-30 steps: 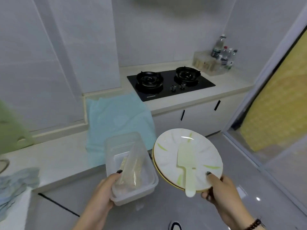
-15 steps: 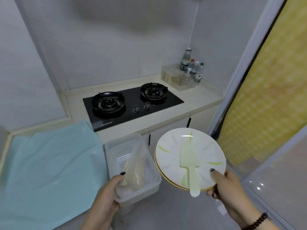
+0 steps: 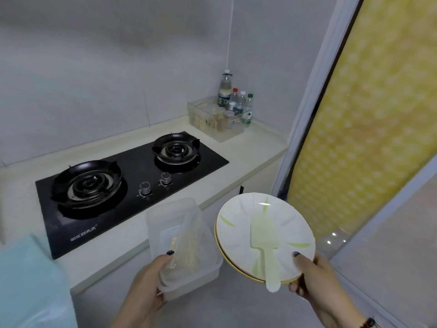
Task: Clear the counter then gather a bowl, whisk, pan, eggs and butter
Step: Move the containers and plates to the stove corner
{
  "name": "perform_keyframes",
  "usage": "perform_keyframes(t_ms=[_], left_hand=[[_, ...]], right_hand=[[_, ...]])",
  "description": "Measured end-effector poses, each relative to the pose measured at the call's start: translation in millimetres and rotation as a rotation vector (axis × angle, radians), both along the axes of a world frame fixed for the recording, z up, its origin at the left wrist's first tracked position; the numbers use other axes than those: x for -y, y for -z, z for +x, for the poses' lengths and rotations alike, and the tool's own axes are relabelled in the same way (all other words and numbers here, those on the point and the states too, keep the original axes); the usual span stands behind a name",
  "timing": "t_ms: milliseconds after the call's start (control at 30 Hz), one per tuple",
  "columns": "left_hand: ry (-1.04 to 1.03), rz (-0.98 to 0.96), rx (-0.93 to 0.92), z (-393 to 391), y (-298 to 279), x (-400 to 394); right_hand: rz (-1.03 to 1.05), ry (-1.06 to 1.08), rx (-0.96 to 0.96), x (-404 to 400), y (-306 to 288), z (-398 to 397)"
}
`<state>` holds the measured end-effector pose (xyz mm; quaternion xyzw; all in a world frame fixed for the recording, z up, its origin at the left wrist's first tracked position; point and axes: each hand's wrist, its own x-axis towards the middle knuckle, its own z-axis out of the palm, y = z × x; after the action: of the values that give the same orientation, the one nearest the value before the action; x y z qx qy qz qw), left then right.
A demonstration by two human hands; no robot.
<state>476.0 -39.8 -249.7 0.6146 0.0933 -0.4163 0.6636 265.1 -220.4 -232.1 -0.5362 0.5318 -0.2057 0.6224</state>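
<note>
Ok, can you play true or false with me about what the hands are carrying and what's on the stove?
1. The right hand holds a stack of plates. True.
2. A pale green spatula lies on the top plate. True.
3. A pot is sitting on the left burner. False: both burners of the black gas stove are bare.
4. The left hand holds a clear plastic container with its thumb over the rim. True.
5. The bottles stand right in front of the stove knobs. False: they stand in the far corner of the counter, behind a clear bin.
</note>
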Motion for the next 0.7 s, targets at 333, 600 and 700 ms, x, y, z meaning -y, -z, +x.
perform_keyframes(t_ms=[333, 600, 700], left_hand=[[0.080, 0.089, -0.015, 119, 16, 159], [0.142, 0.079, 0.060, 143, 19, 278], [0.112, 0.071, 0.074, 140, 28, 334]], right_hand=[[0.082, 0.141, -0.033, 123, 15, 83], [0.063, 0.142, -0.005, 230, 7, 110], [0.049, 0.096, 0.000, 294, 4, 113]])
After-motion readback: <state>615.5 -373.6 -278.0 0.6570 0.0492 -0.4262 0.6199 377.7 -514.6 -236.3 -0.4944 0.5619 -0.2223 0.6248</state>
